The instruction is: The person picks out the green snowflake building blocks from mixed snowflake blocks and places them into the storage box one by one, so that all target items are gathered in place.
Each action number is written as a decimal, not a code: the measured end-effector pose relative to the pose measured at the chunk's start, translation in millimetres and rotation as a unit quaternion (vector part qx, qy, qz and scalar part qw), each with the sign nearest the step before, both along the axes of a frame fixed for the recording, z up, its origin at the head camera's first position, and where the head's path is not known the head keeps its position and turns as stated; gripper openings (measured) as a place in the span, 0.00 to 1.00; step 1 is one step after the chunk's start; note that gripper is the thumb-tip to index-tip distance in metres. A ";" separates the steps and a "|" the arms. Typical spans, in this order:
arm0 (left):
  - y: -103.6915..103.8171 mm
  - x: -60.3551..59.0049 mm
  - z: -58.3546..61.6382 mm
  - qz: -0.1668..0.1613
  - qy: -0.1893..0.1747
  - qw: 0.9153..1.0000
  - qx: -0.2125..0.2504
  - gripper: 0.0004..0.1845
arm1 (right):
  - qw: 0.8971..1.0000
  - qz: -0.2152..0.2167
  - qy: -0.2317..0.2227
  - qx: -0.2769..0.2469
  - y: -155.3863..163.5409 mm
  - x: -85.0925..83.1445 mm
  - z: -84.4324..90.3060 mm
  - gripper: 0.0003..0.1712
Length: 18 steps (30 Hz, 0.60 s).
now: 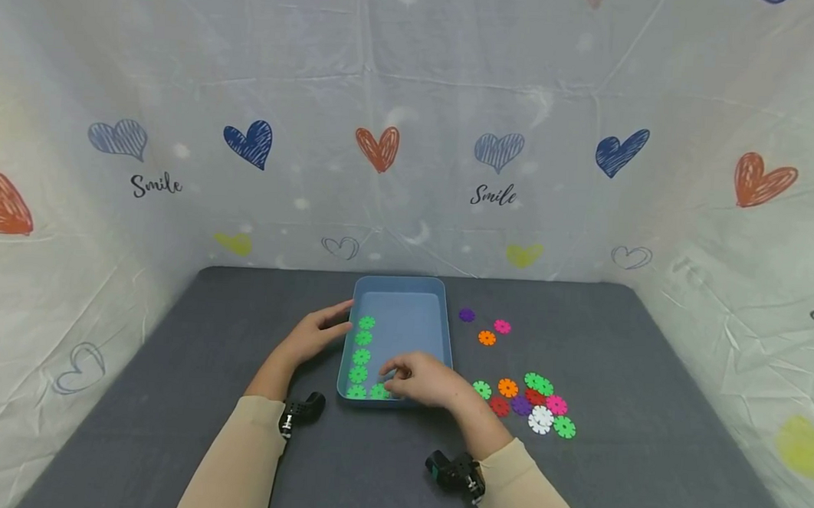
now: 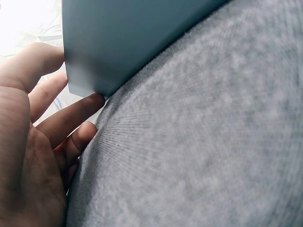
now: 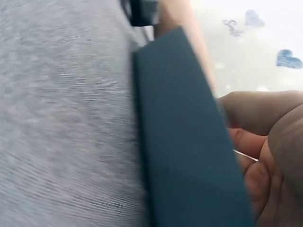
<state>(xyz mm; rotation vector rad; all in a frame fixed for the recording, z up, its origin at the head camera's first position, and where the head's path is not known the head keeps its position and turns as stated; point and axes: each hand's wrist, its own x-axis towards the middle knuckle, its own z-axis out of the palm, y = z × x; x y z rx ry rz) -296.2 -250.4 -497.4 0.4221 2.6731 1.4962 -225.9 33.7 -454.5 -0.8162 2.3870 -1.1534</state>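
Head view: right hand [image 1: 423,379] lay curled inside blue tray [image 1: 405,288] at its near end, fingertips at a green disc [image 1: 378,391]; whether it pinched the disc could not be told.
Left wrist view: left hand [image 2: 33,142], fingers straight, touched the tray's [image 2: 123,42] outer wall.
Right wrist view: tray wall [image 3: 189,156] hid the fingertips.

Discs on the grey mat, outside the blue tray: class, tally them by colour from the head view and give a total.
Green discs: 4
Orange discs: 2
Pink discs: 2
Purple discs: 2
Red discs: 2
White discs: 1
Total: 13
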 end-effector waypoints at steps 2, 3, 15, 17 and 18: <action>-0.3 0.1 -0.3 0.000 0.000 1.000 -0.001 0.32 | 1.000 -0.006 0.009 -0.008 5.5 0.1 7.0 0.16; -0.4 0.2 -0.2 0.000 0.000 1.000 -0.002 0.32 | 1.000 -0.010 0.014 -0.013 8.9 0.1 10.7 0.16; 0.7 2.3 2.5 0.011 -0.005 1.000 0.001 0.32 | 0.994 -0.095 0.027 -0.051 80.2 -8.8 26.8 0.19; 0.7 2.2 1.9 0.006 -0.001 1.000 0.000 0.32 | 0.992 -0.113 0.027 -0.044 93.8 -10.8 24.2 0.17; 0.6 2.5 1.8 0.003 0.001 1.000 -0.002 0.32 | 0.992 -0.120 0.025 -0.036 100.1 -11.5 22.6 0.17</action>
